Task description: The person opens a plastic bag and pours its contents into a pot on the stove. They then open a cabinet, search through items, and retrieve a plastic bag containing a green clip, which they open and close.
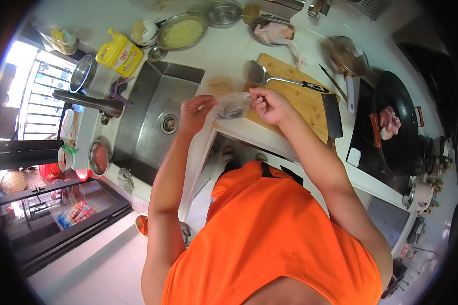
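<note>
A small clear plastic bag (232, 108) with something dark in its bottom hangs between my two hands, above the counter's front edge. My left hand (196, 113) pinches its left top corner, close to the sink. At the opposite corner, my right hand (269, 105) grips the bag's edge with thumb and fingers. What the dark contents are I cannot make out. Just beyond my right hand lies a wooden cutting board (295, 104). A metal spatula (285, 81) rests across the board, and a cleaver (333, 116) lies at its right side.
A steel sink (137, 137) with a faucet (89, 103) is on the left. Behind stand a yellow jug (119, 55), a bowl of pale shreds (182, 33) and a plucked bird (276, 33). To the right are a lidded pan (349, 56) and a black wok (397, 96) holding raw meat (389, 123).
</note>
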`<act>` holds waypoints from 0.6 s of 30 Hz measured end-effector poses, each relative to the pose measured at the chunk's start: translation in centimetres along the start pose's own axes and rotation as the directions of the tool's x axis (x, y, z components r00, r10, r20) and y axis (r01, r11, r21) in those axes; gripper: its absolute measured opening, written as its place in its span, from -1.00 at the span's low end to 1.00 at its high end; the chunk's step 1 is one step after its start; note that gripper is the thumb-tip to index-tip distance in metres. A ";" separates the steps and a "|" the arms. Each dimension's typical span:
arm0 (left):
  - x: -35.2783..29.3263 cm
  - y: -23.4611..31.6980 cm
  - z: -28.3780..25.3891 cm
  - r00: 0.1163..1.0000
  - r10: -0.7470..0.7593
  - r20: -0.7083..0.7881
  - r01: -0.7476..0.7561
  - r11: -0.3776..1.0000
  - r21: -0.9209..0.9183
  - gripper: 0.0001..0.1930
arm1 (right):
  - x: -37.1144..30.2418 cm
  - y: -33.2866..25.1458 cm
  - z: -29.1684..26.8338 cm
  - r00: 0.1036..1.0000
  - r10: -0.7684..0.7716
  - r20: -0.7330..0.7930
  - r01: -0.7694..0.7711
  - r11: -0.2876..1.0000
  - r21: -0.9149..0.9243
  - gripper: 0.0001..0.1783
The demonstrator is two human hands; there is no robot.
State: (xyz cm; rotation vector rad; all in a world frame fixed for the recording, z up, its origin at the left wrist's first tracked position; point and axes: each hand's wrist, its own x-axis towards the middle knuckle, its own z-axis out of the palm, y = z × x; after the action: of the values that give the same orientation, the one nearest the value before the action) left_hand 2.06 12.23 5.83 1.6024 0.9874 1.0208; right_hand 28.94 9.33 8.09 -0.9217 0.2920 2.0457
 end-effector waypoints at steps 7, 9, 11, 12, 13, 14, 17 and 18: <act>-0.2 1.1 0.1 0.999 0.020 -0.039 -0.017 0.995 0.096 -0.94 | 0.2 1.0 0.0 1.000 0.009 0.018 -0.010 1.000 0.027 -0.84; 0.1 1.9 0.0 1.000 0.014 -0.003 -0.013 0.987 0.162 -0.94 | 0.0 1.5 0.1 0.999 0.016 0.028 -0.017 0.999 0.029 -0.82; 0.5 2.8 -0.1 0.998 -0.011 0.059 -0.006 0.961 0.278 -0.93 | -0.3 2.1 0.1 1.000 0.014 0.023 -0.014 1.000 0.015 -0.80; 0.8 3.3 -0.2 0.995 0.019 0.100 -0.050 0.947 0.318 -0.93 | -0.4 2.3 0.1 1.000 0.005 0.015 -0.005 1.000 0.022 -0.80; 1.0 3.9 -0.2 0.990 0.034 0.139 -0.084 0.926 0.367 -0.92 | -0.6 2.5 0.1 1.000 -0.001 0.008 0.000 1.000 0.029 -0.79; 1.2 4.3 -0.2 0.983 0.057 0.175 -0.126 0.900 0.417 -0.92 | -0.8 2.7 0.0 1.000 0.007 0.020 -0.008 0.999 0.032 -0.78; 1.7 5.3 0.0 0.968 0.092 0.232 -0.187 0.882 0.433 -0.91 | -1.2 2.8 -0.2 1.000 -0.009 0.028 0.007 0.999 0.052 -0.77; 1.8 5.4 0.1 0.966 0.088 0.242 -0.187 0.885 0.426 -0.91 | -1.3 2.8 -0.3 0.999 -0.010 0.053 0.006 0.998 0.058 -0.76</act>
State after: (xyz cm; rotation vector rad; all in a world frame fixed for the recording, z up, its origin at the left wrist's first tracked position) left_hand 3.48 12.69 11.34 2.1421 1.0144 0.7172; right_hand 27.34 6.70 8.47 -0.8306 0.3171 2.0401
